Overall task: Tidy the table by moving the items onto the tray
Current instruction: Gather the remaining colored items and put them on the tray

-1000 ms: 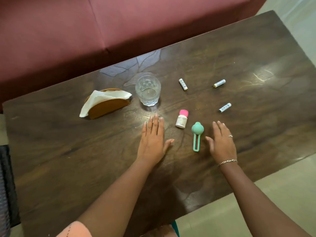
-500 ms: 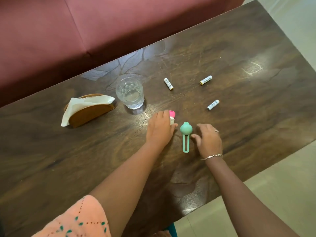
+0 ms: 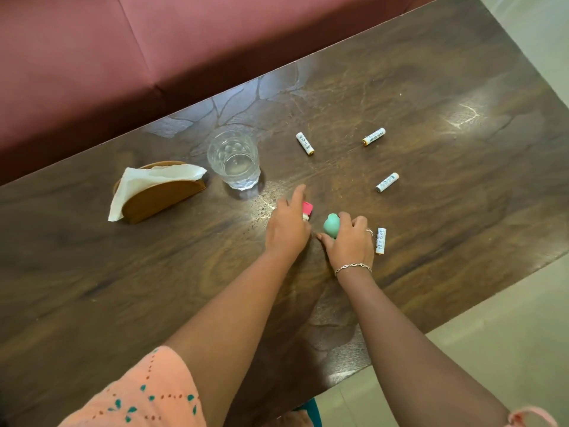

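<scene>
My left hand (image 3: 286, 231) grips a small white bottle with a pink cap (image 3: 307, 208); its index finger sticks out towards the glass. My right hand (image 3: 349, 241) curls round a teal tool with a round head (image 3: 332, 224), whose handle is hidden under the palm. Several white batteries lie on the dark wooden table (image 3: 462, 211): one far centre (image 3: 305, 143), one far right (image 3: 373, 136), one to the right (image 3: 387, 182), and one just right of my right hand (image 3: 381, 241). No tray is in view.
An empty clear glass (image 3: 233, 160) stands behind my left hand. A wooden napkin holder with a white napkin (image 3: 157, 189) sits at the left. A red sofa (image 3: 154, 41) runs along the far edge; the table's right edge drops to a pale floor.
Both hands went from flat on the table to closing on things: the left on the pink-capped bottle, the right on the teal tool. A battery now shows beside my right hand.
</scene>
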